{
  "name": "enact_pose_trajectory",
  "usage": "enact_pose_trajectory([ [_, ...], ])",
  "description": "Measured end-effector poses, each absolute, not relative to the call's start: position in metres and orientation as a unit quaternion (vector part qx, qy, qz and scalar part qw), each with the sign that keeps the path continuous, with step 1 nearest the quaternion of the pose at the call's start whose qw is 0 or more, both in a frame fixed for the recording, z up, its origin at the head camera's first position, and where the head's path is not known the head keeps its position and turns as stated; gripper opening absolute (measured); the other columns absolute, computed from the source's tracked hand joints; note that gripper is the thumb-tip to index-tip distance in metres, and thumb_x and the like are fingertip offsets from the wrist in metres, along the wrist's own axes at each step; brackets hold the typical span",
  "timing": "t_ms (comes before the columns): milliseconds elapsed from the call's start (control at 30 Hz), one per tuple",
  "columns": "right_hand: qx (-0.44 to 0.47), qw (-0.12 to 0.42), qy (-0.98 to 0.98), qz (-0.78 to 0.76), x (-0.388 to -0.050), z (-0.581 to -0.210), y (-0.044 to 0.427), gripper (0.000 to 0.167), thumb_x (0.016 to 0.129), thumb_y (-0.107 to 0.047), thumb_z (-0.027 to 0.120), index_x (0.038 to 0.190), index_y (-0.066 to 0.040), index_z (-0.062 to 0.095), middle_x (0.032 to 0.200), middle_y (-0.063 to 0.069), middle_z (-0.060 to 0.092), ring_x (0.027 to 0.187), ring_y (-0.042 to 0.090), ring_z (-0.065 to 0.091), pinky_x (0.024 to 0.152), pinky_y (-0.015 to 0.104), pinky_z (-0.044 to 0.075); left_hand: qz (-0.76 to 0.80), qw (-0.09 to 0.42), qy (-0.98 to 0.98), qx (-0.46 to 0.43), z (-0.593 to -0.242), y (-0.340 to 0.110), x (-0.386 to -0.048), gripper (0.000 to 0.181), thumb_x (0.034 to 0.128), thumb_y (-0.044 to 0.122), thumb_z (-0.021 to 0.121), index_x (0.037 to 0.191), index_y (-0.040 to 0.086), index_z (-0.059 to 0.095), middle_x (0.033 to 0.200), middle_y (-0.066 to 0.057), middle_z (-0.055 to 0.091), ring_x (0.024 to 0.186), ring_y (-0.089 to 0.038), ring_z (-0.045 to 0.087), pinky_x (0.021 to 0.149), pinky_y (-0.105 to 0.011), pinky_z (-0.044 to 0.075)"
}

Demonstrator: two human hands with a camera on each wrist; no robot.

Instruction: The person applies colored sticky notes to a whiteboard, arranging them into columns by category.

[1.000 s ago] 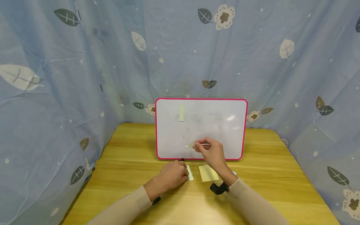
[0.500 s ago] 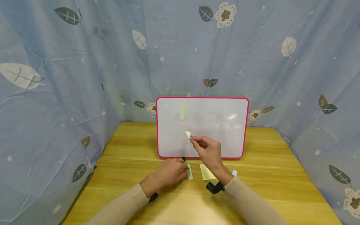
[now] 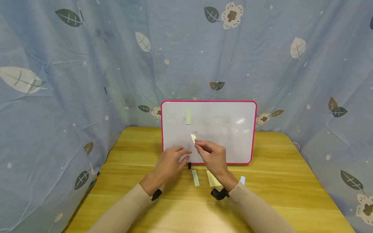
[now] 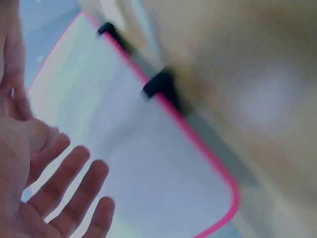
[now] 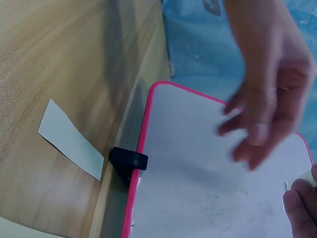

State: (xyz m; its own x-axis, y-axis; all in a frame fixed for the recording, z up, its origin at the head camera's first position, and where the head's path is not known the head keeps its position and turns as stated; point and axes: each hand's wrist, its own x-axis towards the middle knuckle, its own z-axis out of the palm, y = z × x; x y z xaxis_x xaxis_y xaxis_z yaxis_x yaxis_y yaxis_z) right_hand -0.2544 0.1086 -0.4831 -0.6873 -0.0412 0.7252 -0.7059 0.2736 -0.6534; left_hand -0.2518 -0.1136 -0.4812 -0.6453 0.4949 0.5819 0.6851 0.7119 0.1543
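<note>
1. With your right hand (image 3: pixel 214 157), you are pinching the pale strip (image 3: pixel 193 138) between the tips of your thumb and fingers.
2. The pale strip is pointing up and slightly left from that pinch, its long axis leaning a little off upright. Your fingers are covering its lower end; in the right wrist view the frame's edge is cutting it off.
3. You are holding the pale strip before the whiteboard (image 3: pixel 236 142), left of its middle; whether they are touching is staying unclear.
4. Your left hand (image 3: pixel 167 163) is hanging in front of the board's lower left part, fingers loosely spread; it is blurring in the right wrist view.
5. Above the pinch, a green strip (image 3: pixel 188 116) is sticking to the board, its long axis upright.
6. A black clip (image 3: pixel 189 165) is gripping the board's lower edge.
7. On the worktop (image 3: pixel 291 184), a mint strip (image 3: pixel 195 178) is lying between your forearms, its long axis running away from you.
8. Your right wrist is partly hiding a yellow square (image 3: pixel 212 179), and your right arm is overlapping a blue strip (image 3: pixel 243 179).
9. Behind, a patterned curtain (image 3: pixel 186 48) is hanging.
</note>
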Motion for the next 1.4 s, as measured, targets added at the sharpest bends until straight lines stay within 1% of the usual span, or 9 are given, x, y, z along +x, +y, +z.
enact_pose_trajectory([
  [100, 0.255, 0.310, -0.734, 0.547, -0.256, -0.484, 0.107, 0.013, 0.103, 0.002, 0.087, 0.115, 0.003, 0.090, 0.121, 0.018, 0.089, 0.103, 0.036, 0.090, 0.093, 0.022, 0.069, -0.201, 0.300, -0.879, -0.312, -0.465, -0.118, -0.263, 0.019, 0.1028, 0.014, 0.091, 0.122, 0.014, 0.091, 0.117, -0.004, 0.086, 0.103, -0.027, 0.083, 0.089, -0.043, 0.070],
  [233, 0.261, 0.322, -0.731, 0.542, -0.257, -0.485, 0.106, 0.014, 0.102, 0.003, 0.087, 0.116, 0.002, 0.090, 0.119, 0.019, 0.089, 0.101, 0.036, 0.090, 0.093, 0.021, 0.069, -0.210, 0.317, -0.881, -0.282, -0.446, -0.120, -0.274, 0.026, 0.1048, 0.015, 0.089, 0.131, 0.012, 0.088, 0.133, -0.011, 0.082, 0.113, -0.034, 0.082, 0.098, -0.052, 0.069],
  [400, 0.267, 0.337, -0.727, 0.536, -0.260, -0.484, 0.104, 0.016, 0.101, 0.002, 0.088, 0.117, 0.000, 0.091, 0.118, 0.018, 0.090, 0.101, 0.036, 0.091, 0.094, 0.019, 0.068, -0.206, 0.324, -0.890, -0.246, -0.423, -0.120, -0.290, 0.040, 0.1082, 0.021, 0.085, 0.148, 0.016, 0.080, 0.159, -0.015, 0.070, 0.137, -0.042, 0.073, 0.108, -0.064, 0.064],
  [533, 0.272, 0.345, -0.724, 0.531, -0.264, -0.482, 0.099, 0.018, 0.101, 0.001, 0.089, 0.118, -0.002, 0.092, 0.118, 0.016, 0.090, 0.101, 0.035, 0.091, 0.095, 0.020, 0.068, -0.198, 0.346, -0.886, -0.236, -0.404, -0.122, -0.307, 0.048, 0.1099, 0.022, 0.082, 0.157, 0.018, 0.074, 0.170, -0.017, 0.062, 0.151, -0.046, 0.064, 0.108, -0.070, 0.060],
  [667, 0.275, 0.358, -0.721, 0.526, -0.267, -0.482, 0.094, 0.018, 0.099, 0.003, 0.090, 0.117, -0.002, 0.092, 0.118, 0.015, 0.090, 0.101, 0.035, 0.091, 0.093, 0.025, 0.070, -0.192, 0.355, -0.885, -0.232, -0.388, -0.122, -0.321, 0.052, 0.1101, 0.022, 0.081, 0.160, 0.019, 0.071, 0.175, -0.018, 0.057, 0.158, -0.047, 0.056, 0.122, -0.076, 0.050],
  [833, 0.266, 0.361, -0.723, 0.526, -0.268, -0.483, 0.087, 0.018, 0.099, 0.002, 0.090, 0.117, -0.001, 0.092, 0.118, 0.015, 0.090, 0.102, 0.035, 0.091, 0.093, 0.031, 0.071, -0.165, 0.323, -0.906, -0.220, -0.377, -0.122, -0.335, 0.059, 0.1114, 0.028, 0.080, 0.168, 0.022, 0.064, 0.183, -0.014, 0.048, 0.168, -0.044, 0.046, 0.135, -0.081, 0.035],
  [1000, 0.254, 0.371, -0.735, 0.507, -0.272, -0.485, 0.083, 0.018, 0.099, 0.001, 0.091, 0.117, -0.001, 0.092, 0.119, 0.014, 0.090, 0.104, 0.032, 0.091, 0.094, 0.033, 0.071, -0.136, 0.295, -0.919, -0.221, -0.373, -0.121, -0.346, 0.067, 0.1114, 0.034, 0.081, 0.174, 0.026, 0.057, 0.188, -0.012, 0.041, 0.174, -0.040, 0.039, 0.138, -0.081, 0.030],
  [1233, 0.256, 0.395, -0.742, 0.478, -0.279, -0.490, 0.079, 0.017, 0.098, 0.002, 0.091, 0.115, -0.001, 0.092, 0.118, 0.014, 0.090, 0.103, 0.030, 0.091, 0.095, 0.029, 0.070, -0.120, 0.273, -0.927, -0.228, -0.375, -0.121, -0.352, 0.079, 0.1097, 0.038, 0.083, 0.179, 0.027, 0.048, 0.184, -0.012, 0.047, 0.175, -0.041, 0.038, 0.139, -0.082, 0.029],
  [1400, 0.261, 0.406, -0.740, 0.469, -0.283, -0.491, 0.077, 0.017, 0.098, 0.003, 0.091, 0.115, 0.000, 0.092, 0.117, 0.016, 0.090, 0.101, 0.031, 0.091, 0.093, 0.032, 0.071, -0.111, 0.268, -0.927, -0.237, -0.374, -0.124, -0.352, 0.089, 0.1055, 0.041, 0.087, 0.181, 0.027, 0.044, 0.185, -0.012, 0.044, 0.176, -0.042, 0.036, 0.140, -0.080, 0.027],
])
